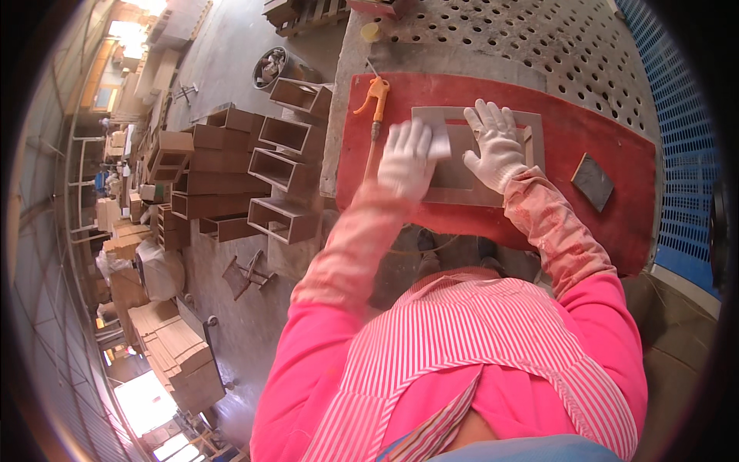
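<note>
Nearest to us is our own body in a pink top under a striped apron [477, 346], both sleeves reaching forward and up to the red board [608, 154] that lies on the workbench.

Our left hand [406, 158], in a white glove, is closed over a small pale sanding pad [439, 142] and presses it onto the left side of the flat grey frame [535, 127]; the hand is blurred, so we cannot tell how tightly the fingers grip. Our right hand [496, 146], also gloved, lies flat with fingers spread on the frame's right part, pinning it down rather than clasping it. The hands sit near each other but apart, with the frame's sunken middle panel showing between them.

The frame lies straight ahead of us, directly under both hands, its long axis running left to right across the board. The left hand is the one on the rail being rubbed, the right the one steadying.

Just left of the frame, an orange air blow gun [375, 96] lies on the board's edge. Well apart to the right rests a dark square block [592, 182].

Beyond the board stretches the perforated table top [500, 38], and far off to the left, on the floor, stand stacked open wooden boxes [254, 162].
</note>
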### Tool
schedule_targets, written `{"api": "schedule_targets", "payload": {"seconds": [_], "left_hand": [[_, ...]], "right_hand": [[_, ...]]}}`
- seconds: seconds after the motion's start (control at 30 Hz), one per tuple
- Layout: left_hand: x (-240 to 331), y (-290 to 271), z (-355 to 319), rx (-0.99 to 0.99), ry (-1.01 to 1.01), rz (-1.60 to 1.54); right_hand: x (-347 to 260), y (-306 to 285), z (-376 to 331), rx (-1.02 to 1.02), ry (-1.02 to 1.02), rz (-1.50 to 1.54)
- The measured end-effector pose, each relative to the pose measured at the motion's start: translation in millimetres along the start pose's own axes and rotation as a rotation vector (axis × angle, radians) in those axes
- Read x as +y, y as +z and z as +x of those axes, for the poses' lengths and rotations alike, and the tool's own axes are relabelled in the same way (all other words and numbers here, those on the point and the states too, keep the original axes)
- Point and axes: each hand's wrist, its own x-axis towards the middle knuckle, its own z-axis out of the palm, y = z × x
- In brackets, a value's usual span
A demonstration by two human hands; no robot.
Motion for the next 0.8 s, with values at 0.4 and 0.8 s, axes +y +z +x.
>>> {"api": "schedule_targets", "payload": {"seconds": [0.4, 0.8], "left_hand": [[-14.8, 2.3, 38.8, 0.148, 0.039, 0.052], [127.7, -28.6, -78.9, -0.039, -0.08, -0.216]], "right_hand": [[0.2, 3.3, 3.4, 0.054, -0.003, -0.013], [0.1, 15.2, 5.1, 0.1, -0.033, -0.036]]}}
